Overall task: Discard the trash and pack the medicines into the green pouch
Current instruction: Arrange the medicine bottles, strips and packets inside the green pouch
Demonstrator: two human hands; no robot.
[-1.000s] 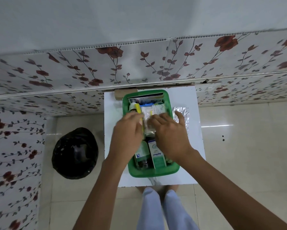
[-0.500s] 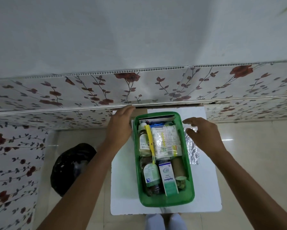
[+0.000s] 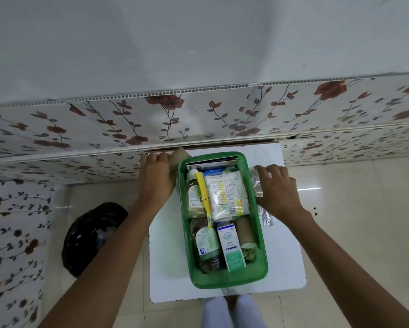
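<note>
**Both hands at the tray, one on each side**

While I watch from the head camera, the white table [image 3: 284, 263] stands against the flowered wall [image 3: 104, 129], and the green tray [image 3: 264, 259] lies on it with its long axis running away from me, toward the wall. On the floor at my left sits the black bin [image 3: 89, 237], well apart from the table; I judge the trash must go there, so the left hand is the nearer one for it.

The left hand [image 3: 155, 178] is at the far left corner of the tray, fingers curled on a brown cardboard piece [image 3: 181, 155]; I think it grips it, but the hold is partly hidden. The right hand [image 3: 278, 191] lies on the foil sheet [image 3: 266, 216] just beside the right wall of the tray, fingers bent, pressing or gathering it; a firm grip I cannot tell. The hands are apart, with the tray between them.

A green pouch I do not see; perhaps the tray is meant.

Inside the tray are bottles [image 3: 195, 194], a clear packet [image 3: 227, 195] and a yellow strip [image 3: 203, 192]. The small box [image 3: 230, 247] reads "Optibex". Other labels are too small to read.
</note>
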